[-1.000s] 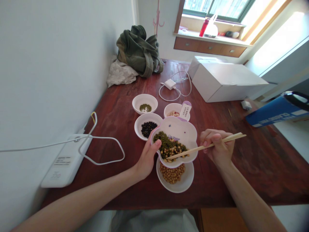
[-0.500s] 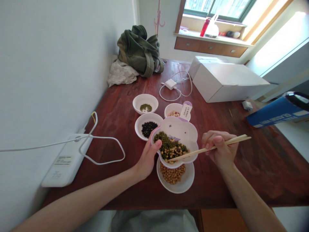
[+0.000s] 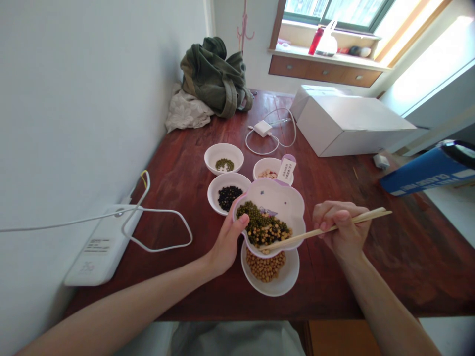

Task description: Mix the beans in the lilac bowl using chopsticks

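My left hand [image 3: 227, 242] grips the left rim of a flower-shaped bowl [image 3: 287, 200] with a purple edge, tilted toward me. Inside lie mixed beans [image 3: 261, 225], green, black and yellowish. My right hand [image 3: 343, 227] is closed around a pair of wooden chopsticks [image 3: 315, 232], their tips among the beans at the bowl's near side. Partly under the tilted bowl stands a white bowl [image 3: 285, 286] of yellow soybeans [image 3: 265, 268]. Beyond my left hand is a bowl of black beans [image 3: 229, 197]. Behind it a bowl [image 3: 223, 149] holds a few green beans.
A small bowl [image 3: 261, 165] of pale beans sits behind the held bowl, a labelled tag beside it. Farther back are a white charger [image 3: 262, 128], a green bag [image 3: 211, 79] and a white box [image 3: 356, 123]. A power strip [image 3: 100, 247] lies left; a blue object [image 3: 426, 170] stands right.
My right hand and the chopsticks have shifted slightly to the right, the tips sliding along the bowl's near side. My left hand and the bowl stay nearly still.
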Demonstrator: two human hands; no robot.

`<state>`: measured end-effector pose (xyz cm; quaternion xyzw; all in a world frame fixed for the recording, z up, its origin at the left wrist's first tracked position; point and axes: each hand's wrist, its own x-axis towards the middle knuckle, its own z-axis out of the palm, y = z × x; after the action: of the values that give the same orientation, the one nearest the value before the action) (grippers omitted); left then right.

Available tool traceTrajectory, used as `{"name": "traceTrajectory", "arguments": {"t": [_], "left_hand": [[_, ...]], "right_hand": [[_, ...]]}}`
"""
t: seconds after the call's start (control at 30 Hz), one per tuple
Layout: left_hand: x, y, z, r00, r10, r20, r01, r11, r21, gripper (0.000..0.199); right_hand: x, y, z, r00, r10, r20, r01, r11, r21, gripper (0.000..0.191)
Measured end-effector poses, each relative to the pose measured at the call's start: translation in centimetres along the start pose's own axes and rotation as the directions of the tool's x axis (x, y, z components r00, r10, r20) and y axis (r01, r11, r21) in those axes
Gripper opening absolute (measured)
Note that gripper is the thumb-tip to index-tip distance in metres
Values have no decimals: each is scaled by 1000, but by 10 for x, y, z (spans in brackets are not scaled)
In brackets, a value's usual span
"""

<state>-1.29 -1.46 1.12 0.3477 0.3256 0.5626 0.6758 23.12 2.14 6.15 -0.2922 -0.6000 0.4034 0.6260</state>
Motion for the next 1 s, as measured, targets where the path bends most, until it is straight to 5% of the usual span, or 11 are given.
{"name": "traceTrajectory", "arguments": {"t": [0.47,1.0], "left_hand": [[0,-3,-2,1000,10,7,-10,1000,-14,60],[-1,-2,-1,1000,3,0,-3,1000,-28,64]], "right_hand": [[2,3,-1,997,50,-62,-45,995,88,52],[0,1,2,1000,-24,16,24,1000,17,53]]}}
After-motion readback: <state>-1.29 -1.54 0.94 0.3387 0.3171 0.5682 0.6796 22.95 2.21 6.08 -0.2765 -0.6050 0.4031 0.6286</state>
